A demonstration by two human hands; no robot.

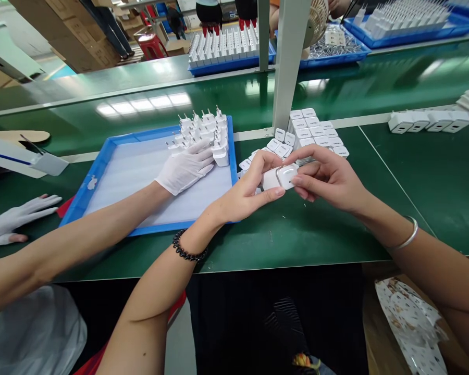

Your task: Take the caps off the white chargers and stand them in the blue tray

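Over the green bench, my left hand (244, 190) is closed around a white plug charger (271, 179), thumb along its near side. The thumb and index finger of my right hand (330, 177) pinch the rounded end face (286, 176) of the same charger. Whether that end is a separate piece, I cannot tell. Just beyond my hands stands a block of white chargers (315, 130) with printed end faces up. Several loose chargers (279, 146) lie beside the block, partly hidden behind my left hand.
On my left, a co-worker's gloved hand (187, 166) touches pronged chargers (203, 127) in a blue tray (101, 156); another gloved hand (23, 216) rests on the bench. A metal post (289, 67) rises behind the block. More chargers (430, 121) stand in a row at right.
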